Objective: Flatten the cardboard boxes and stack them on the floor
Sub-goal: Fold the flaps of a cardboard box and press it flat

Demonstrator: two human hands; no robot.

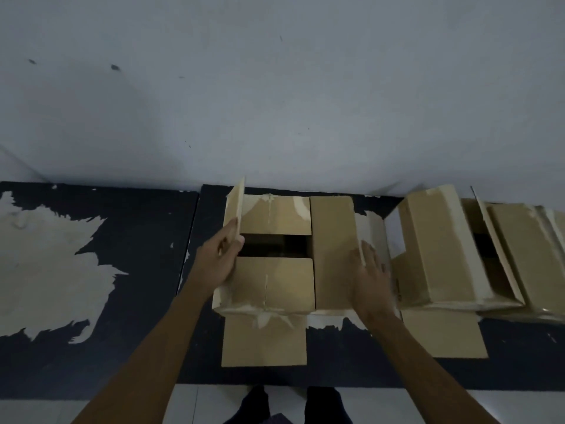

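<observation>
A brown cardboard box (275, 283) stands on a dark worn surface (146, 246) against the wall, top flaps partly open with a dark gap in the middle. My left hand (218, 261) grips the raised left flap (237, 209) at its lower edge, thumb over the cardboard. My right hand (371, 276) lies with straight fingers along the box's right side, pressing the right flap's (333, 249) outer edge. A second open cardboard box (443, 252) stands just to the right, touching or nearly touching the first. One front flap (264, 341) of the first box hangs down.
A pale grey wall (275, 87) rises right behind the boxes. The dark surface has large bare patches (46, 270) on the left. White floor tiles (189, 405) and my dark-socked feet (256, 405) show at the bottom edge. More cardboard (550, 258) runs off the right edge.
</observation>
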